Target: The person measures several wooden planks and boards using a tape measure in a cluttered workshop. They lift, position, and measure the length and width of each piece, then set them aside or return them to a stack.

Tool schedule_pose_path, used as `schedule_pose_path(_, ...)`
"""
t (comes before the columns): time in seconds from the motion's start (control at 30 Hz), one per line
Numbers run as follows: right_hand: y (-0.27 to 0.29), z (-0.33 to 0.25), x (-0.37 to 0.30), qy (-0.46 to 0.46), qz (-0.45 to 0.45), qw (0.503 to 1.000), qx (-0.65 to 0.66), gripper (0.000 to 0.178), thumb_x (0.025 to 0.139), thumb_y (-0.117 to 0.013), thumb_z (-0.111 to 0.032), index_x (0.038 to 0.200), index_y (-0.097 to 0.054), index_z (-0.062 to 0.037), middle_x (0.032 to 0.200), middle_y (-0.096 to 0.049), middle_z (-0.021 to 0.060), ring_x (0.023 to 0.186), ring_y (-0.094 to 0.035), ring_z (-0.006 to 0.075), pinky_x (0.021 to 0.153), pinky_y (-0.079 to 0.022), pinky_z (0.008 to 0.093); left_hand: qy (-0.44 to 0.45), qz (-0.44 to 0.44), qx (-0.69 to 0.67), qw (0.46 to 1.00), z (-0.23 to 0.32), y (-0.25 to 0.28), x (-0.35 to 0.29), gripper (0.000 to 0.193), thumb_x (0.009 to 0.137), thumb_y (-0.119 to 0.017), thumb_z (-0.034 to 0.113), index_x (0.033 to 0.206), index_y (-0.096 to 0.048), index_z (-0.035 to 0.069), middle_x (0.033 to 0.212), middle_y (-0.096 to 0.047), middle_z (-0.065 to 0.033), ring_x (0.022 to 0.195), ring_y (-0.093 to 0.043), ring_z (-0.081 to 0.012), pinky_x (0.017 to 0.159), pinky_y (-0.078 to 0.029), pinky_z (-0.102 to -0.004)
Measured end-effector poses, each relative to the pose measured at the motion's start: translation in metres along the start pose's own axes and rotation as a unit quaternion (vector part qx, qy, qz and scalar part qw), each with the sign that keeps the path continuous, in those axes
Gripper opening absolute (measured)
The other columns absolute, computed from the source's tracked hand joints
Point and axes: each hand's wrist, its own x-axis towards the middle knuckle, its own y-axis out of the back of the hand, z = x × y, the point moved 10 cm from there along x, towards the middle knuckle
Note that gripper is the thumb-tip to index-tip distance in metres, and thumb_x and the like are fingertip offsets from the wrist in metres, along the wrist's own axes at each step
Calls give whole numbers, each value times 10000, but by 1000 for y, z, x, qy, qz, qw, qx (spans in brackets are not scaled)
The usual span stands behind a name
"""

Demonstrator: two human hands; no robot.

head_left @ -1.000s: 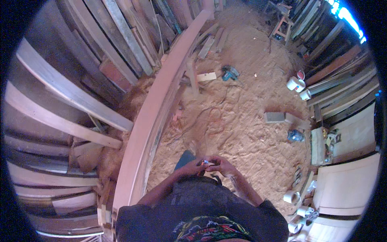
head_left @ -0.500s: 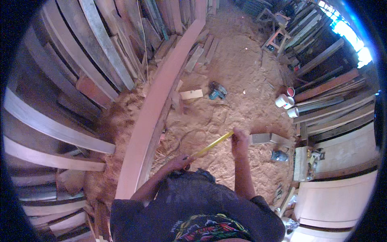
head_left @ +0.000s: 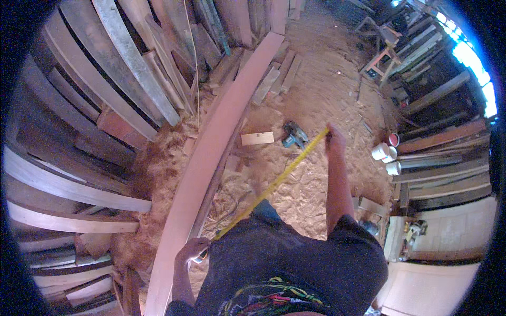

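Observation:
A yellow tape measure blade runs diagonally across in front of my body, pulled out long and nearly straight. My left hand is closed round the tape measure's case, low beside the near part of a long reddish plank. The fingers hide most of the case. Farther out on the right, my right hand pinches the free end of the blade, with that arm stretched forward. The plank lies lengthwise to the left of the blade, its far end near leaning boards.
A teal and black circular saw rests on the sawdust-covered floor, beside a pale wood block. White buckets stand at the right. Boards lean along the left, and a wooden sawhorse stands far right.
My right hand has moved forward and right, drawing out much more of the blade. My left hand has moved back and left, down beside the plank.

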Motion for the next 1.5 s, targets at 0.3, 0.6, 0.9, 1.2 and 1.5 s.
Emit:
schedule_pose_path(0.3, -123, 138, 42, -45, -192, 965, -174, 323, 994, -658, -377, 1096, -689, -72, 929, -672, 8, 777, -631, 97, 627, -488, 256, 18, 104, -156, 982, 170, 94, 124, 278, 970, -635, 286, 944, -769, 44, 809, -716, -31, 665, -637, -131, 621, -511, -291)
schedule_pose_path(0.6, -51, 214, 37, -156, -229, 910, -309, 332, 973, -685, -370, 1124, -689, -73, 914, -691, 19, 755, -652, 119, 591, -500, 274, -41, 105, -257, 960, 339, 205, 352, 261, 962, -639, 214, 787, -664, 22, 689, -647, -98, 549, -632, -205, 515, -544, -342)
schedule_pose_path(0.9, 20, 186, 91, -162, -164, 928, -292, 368, 960, -700, -374, 1152, -685, -60, 968, -732, 67, 724, -687, 143, 586, -538, 277, 34, 71, -339, 937, 373, 234, 415, 261, 978, -626, 232, 844, -657, 10, 704, -655, -102, 571, -650, -210, 523, -559, -358)
schedule_pose_path(1.2, -20, 201, 86, -191, -279, 868, -363, 351, 967, -692, -371, 1144, -688, -68, 968, -732, 40, 791, -673, 119, 643, -546, 271, 123, 136, -279, 943, 240, 210, 272, 276, 988, -652, 311, 878, -678, 59, 724, -671, -66, 610, -651, -167, 536, -551, -325)
schedule_pose_path(1.5, -148, 168, 83, -86, -410, 816, -399, 219, 977, -681, -239, 1038, -714, -31, 852, -700, 23, 726, -619, 111, 618, -508, 270, 126, 195, -195, 953, 119, 176, 143, 381, 956, -695, 418, 796, -741, 76, 741, -708, -29, 626, -643, -126, 594, -522, -308)
